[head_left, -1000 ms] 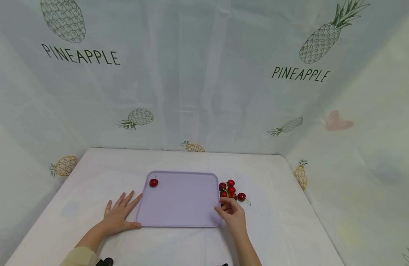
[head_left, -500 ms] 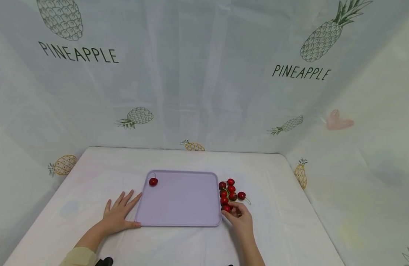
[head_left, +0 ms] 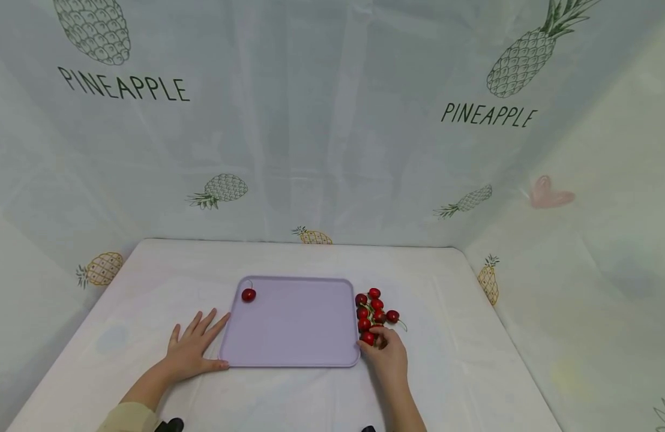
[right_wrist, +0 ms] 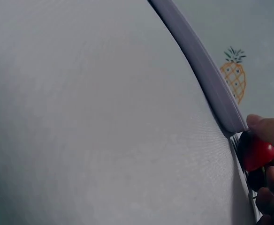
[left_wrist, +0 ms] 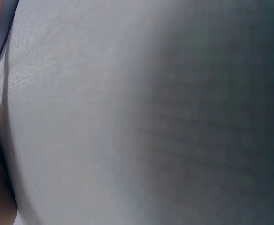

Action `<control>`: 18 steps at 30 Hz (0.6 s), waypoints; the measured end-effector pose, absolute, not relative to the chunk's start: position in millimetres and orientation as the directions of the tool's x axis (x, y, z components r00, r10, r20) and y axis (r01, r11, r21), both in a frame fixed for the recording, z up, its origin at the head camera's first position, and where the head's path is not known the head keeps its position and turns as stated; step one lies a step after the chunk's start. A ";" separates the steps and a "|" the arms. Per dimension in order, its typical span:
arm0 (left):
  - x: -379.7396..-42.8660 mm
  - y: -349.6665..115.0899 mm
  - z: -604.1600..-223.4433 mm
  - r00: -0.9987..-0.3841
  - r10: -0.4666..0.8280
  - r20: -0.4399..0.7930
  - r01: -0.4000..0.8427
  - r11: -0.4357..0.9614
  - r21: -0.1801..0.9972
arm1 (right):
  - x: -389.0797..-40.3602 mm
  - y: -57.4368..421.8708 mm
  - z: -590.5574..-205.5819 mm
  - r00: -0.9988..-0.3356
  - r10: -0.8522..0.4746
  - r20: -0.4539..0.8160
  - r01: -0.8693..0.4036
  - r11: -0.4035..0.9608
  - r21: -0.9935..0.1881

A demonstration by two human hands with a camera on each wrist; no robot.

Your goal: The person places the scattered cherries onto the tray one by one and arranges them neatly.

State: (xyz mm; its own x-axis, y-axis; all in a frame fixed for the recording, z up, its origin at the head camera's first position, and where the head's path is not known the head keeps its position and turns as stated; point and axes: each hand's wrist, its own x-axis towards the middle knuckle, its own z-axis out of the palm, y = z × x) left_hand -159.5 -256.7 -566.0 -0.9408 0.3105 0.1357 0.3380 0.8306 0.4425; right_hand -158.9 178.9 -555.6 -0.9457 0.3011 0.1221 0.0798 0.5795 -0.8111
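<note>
A purple rectangular tray (head_left: 294, 327) lies on the white-covered table, with one dark red cherry (head_left: 248, 295) and its stem at the far left corner. My left hand (head_left: 189, 355) rests with fingers spread on the table, index fingertip and thumb tip right at the tray's left edge. By the tray's near right corner, my right hand (head_left: 389, 359) has thumb and fingers around a red cherry (head_left: 367, 339). The right wrist view shows this cherry (right_wrist: 259, 152) between thumb and curled fingers, a darker one below it. Several more cherries (head_left: 377, 305) are bunched along the tray's right side.
One cherry (head_left: 392, 316) with a long stem lies slightly apart, right of the bunch. A cloth backdrop (head_left: 311, 120) printed with pineapples rises behind the table's far edge and on both sides. The left wrist view mostly shows blurred white table cover (left_wrist: 80, 117).
My right hand has moved from over the tray's right edge slightly right and nearer, uncovering the lower cherries, with its fingers around one. My left hand and the tray stay put.
</note>
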 end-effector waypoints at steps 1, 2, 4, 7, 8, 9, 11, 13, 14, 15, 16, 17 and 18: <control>-159.5 -256.7 -565.4 -0.941 0.309 0.141 0.339 0.827 0.449 | -159.0 178.8 -555.9 -0.945 0.303 0.127 0.080 0.587 -0.805; -159.4 -256.4 -565.1 -0.942 0.307 0.136 0.335 0.829 0.447 | -159.3 178.6 -556.2 -0.943 0.307 0.128 0.084 0.591 -0.803; -159.7 -256.7 -564.7 -0.944 0.306 0.124 0.329 0.832 0.447 | -159.3 178.2 -556.6 -0.942 0.308 0.137 0.079 0.597 -0.799; -160.6 -256.8 -565.9 -0.948 0.299 0.104 0.315 0.845 0.432 | -159.6 178.2 -557.4 -0.939 0.311 0.145 0.078 0.603 -0.794; -160.8 -257.2 -566.4 -0.948 0.302 0.101 0.315 0.846 0.430 | -159.8 178.2 -557.7 -0.939 0.312 0.146 0.077 0.604 -0.793; -160.9 -257.1 -566.1 -0.948 0.301 0.108 0.317 0.843 0.434 | -159.7 178.3 -557.7 -0.939 0.310 0.147 0.075 0.605 -0.793; -160.6 -256.8 -566.1 -0.946 0.302 0.115 0.321 0.841 0.435 | -159.8 178.4 -557.8 -0.939 0.314 0.143 0.080 0.601 -0.795; -160.2 -256.8 -565.9 -0.943 0.307 0.130 0.332 0.834 0.440 | -159.7 178.4 -557.3 -0.939 0.320 0.129 0.090 0.589 -0.803; -160.3 -256.7 -566.0 -0.943 0.307 0.130 0.332 0.834 0.441 | -159.7 178.3 -556.5 -0.939 0.319 0.126 0.090 0.585 -0.806; -160.3 -256.4 -565.9 -0.944 0.306 0.125 0.330 0.836 0.438 | -159.7 178.3 -555.9 -0.939 0.320 0.123 0.091 0.579 -0.810; -160.4 -256.4 -565.8 -0.944 0.307 0.123 0.329 0.838 0.434 | -159.6 178.3 -554.8 -0.940 0.321 0.117 0.094 0.573 -0.814; -160.7 -256.3 -565.7 -0.945 0.305 0.118 0.326 0.842 0.431 | -159.6 178.1 -553.6 -0.939 0.323 0.114 0.096 0.569 -0.817; -160.8 -255.9 -564.8 -0.947 0.300 0.110 0.318 0.844 0.431 | -159.5 177.9 -552.2 -0.940 0.322 0.115 0.095 0.569 -0.817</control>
State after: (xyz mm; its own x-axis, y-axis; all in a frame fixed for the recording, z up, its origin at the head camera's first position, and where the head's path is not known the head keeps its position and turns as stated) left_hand -160.8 -255.9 -564.8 -0.9475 0.3002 0.1104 0.3178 0.8444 0.4314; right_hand -159.5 177.9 -552.2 -0.9397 0.3223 0.1146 0.0954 0.5686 -0.8171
